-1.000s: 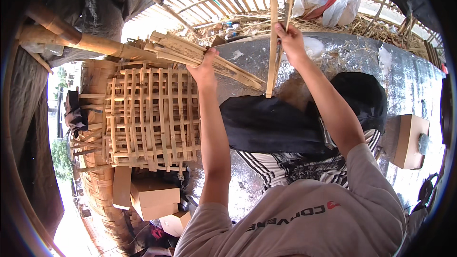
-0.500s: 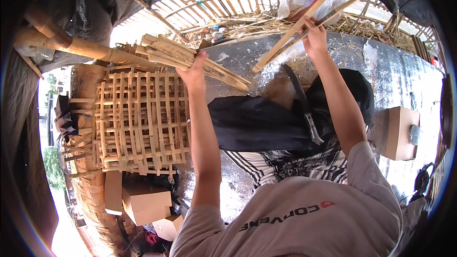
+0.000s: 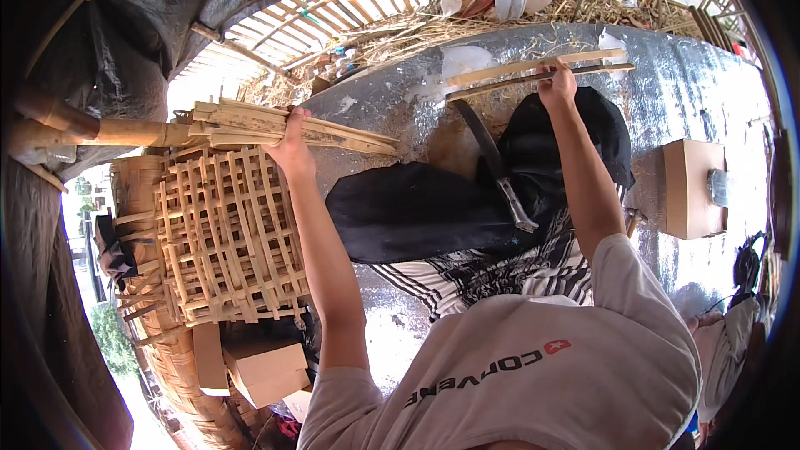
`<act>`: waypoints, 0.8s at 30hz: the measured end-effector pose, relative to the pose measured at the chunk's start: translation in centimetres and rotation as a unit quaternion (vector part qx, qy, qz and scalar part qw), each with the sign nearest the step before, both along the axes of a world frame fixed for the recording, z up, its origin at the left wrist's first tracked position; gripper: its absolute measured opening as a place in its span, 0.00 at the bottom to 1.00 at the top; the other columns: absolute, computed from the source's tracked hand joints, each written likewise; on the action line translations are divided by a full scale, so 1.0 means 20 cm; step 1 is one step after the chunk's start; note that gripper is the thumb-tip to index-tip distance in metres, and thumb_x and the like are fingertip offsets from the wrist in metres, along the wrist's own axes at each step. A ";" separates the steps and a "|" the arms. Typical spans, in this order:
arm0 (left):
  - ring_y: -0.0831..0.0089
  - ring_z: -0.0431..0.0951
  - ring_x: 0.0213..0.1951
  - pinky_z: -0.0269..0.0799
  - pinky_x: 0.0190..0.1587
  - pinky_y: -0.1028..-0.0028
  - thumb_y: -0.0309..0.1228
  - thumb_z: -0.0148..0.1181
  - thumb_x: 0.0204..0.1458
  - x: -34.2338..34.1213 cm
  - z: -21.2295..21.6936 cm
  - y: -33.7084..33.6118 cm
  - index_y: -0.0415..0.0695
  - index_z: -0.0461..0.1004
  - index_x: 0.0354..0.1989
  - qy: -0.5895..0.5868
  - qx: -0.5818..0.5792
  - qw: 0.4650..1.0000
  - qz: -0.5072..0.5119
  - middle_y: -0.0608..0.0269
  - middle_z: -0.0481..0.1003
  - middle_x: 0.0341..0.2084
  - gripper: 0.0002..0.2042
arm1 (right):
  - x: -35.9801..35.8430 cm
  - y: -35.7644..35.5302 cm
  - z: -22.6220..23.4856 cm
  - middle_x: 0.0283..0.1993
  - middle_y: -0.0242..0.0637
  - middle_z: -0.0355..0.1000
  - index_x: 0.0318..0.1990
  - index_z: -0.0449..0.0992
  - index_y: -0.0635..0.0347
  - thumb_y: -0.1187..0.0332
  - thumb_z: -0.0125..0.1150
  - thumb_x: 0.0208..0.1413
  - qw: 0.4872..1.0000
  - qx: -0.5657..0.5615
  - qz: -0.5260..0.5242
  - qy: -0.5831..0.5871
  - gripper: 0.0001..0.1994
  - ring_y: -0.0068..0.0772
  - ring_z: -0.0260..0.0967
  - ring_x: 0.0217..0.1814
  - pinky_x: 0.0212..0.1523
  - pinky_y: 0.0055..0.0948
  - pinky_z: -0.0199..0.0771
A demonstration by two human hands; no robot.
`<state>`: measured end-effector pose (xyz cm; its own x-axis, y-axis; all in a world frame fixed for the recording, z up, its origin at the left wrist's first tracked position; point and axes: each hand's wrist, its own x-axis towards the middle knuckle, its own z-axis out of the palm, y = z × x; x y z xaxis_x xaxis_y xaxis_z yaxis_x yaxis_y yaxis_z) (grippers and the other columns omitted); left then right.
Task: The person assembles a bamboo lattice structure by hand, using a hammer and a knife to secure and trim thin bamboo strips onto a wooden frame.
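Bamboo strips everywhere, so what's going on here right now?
A person is working with split bamboo. Their left hand rests on a bundle of pale flat bamboo slats lying above a stack of woven bamboo lattice frames. Their right hand grips two long thin bamboo strips, held out roughly level. A curved dark-bladed knife lies on black cloth over the lap. A brown cardboard box sits to the right.

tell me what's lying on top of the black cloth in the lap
A long knife with a dark blade and pale metal handle lies across the black cloth. Below it a striped fabric shows at the cloth's edge; whatever else the cloth covers is hidden.
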<state>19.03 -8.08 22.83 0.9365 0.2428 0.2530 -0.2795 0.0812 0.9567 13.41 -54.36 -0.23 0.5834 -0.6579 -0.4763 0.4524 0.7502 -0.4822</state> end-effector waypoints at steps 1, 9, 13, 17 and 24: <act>0.65 0.79 0.35 0.80 0.43 0.65 0.18 0.66 0.47 0.01 0.00 -0.01 0.35 0.67 0.45 0.000 0.003 1.000 -0.009 0.55 0.75 0.36 0.17 | 0.00 -0.05 -0.03 0.40 0.35 0.65 0.45 0.67 0.56 0.73 0.53 0.64 1.000 -0.001 -0.004 -0.004 0.05 0.33 0.67 0.40 0.40 0.38 0.77; 0.64 0.79 0.35 0.78 0.43 0.65 0.18 0.66 0.47 -0.02 0.02 -0.09 0.36 0.69 0.42 -0.004 0.021 1.000 0.010 0.56 0.75 0.34 0.15 | -0.09 -0.06 -0.04 0.45 0.38 0.70 0.52 0.70 0.59 0.67 0.55 0.60 0.978 0.030 -0.042 0.201 0.14 0.39 0.70 0.42 0.45 0.43 0.76; 0.65 0.78 0.35 0.77 0.44 0.65 0.18 0.65 0.48 0.01 0.02 -0.13 0.37 0.69 0.41 0.000 0.037 0.999 0.000 0.56 0.75 0.34 0.14 | -0.11 -0.05 -0.02 0.56 0.35 0.64 0.59 0.68 0.53 0.58 0.62 0.56 0.970 0.005 0.035 0.240 0.24 0.37 0.65 0.52 0.48 0.43 0.69; 0.65 0.78 0.35 0.76 0.43 0.66 0.19 0.65 0.48 0.01 0.04 -0.12 0.37 0.69 0.42 0.010 0.066 0.998 -0.003 0.56 0.75 0.34 0.13 | -0.12 0.05 0.05 0.57 0.42 0.62 0.54 0.69 0.62 0.65 0.57 0.57 0.972 0.078 0.054 0.213 0.19 0.38 0.65 0.53 0.44 0.40 0.69; 0.65 0.78 0.36 0.77 0.42 0.66 0.18 0.65 0.48 0.04 0.04 -0.21 0.36 0.69 0.42 0.025 0.038 0.999 0.016 0.56 0.75 0.34 0.14 | -0.20 0.09 -0.04 0.48 0.43 0.72 0.49 0.75 0.59 0.62 0.63 0.52 0.714 -0.551 0.236 0.361 0.18 0.44 0.70 0.53 0.51 0.43 0.72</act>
